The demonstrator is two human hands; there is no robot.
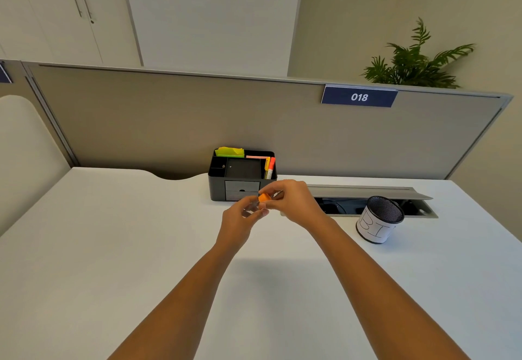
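Orange cap [264, 198] pinched by right hand [293, 203]; left hand [238, 220] grips clear barrel [252, 206]; forearms outstretched above desk [127, 246].

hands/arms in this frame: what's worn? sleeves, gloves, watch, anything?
Nothing worn that shows. Left hand and right hand are bare: no gloves, no rings visible. Left forearm and right forearm are bare down to the frame's lower edge: no sleeve, watch, wristband or marking in view.
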